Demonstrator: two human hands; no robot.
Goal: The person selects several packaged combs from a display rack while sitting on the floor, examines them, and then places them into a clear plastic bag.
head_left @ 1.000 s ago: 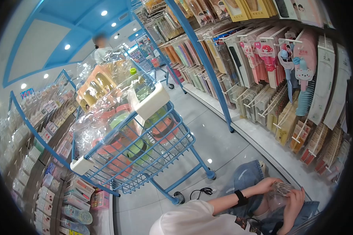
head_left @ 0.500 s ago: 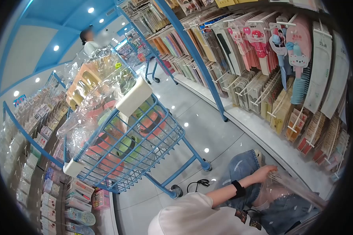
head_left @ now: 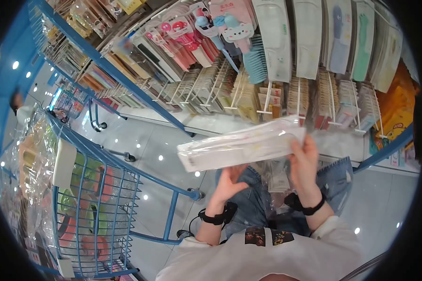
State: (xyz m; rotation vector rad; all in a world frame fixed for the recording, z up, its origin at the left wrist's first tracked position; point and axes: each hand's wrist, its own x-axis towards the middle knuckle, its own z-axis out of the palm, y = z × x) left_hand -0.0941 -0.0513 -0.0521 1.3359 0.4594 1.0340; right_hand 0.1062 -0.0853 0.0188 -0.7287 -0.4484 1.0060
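Observation:
A long, flat white pack in a clear plastic sleeve [head_left: 237, 146], like the comb packs on the rack, is held out over my lap. At its right end my right hand [head_left: 305, 161] pinches it. My left hand [head_left: 230, 185] is just below its left part, thumb spread out and fingertips partly hidden behind the pack. Between my knees sits a clear plastic bag [head_left: 276, 180] with pale packs inside, partly covered by my right hand and the held pack.
Combs hang on a pegboard rack in front, among them a blue comb [head_left: 255, 58] and a green one [head_left: 362, 47]. Thin carded packs [head_left: 323, 100] hang lower. A blue wire cart [head_left: 98, 206] with plastic-wrapped goods stands at left. Farther back is a person [head_left: 21, 110].
My view has swung right toward the rack, so the cart now sits farther left. My right hand has come into view gripping the white pack; my left hand has left the plastic bag.

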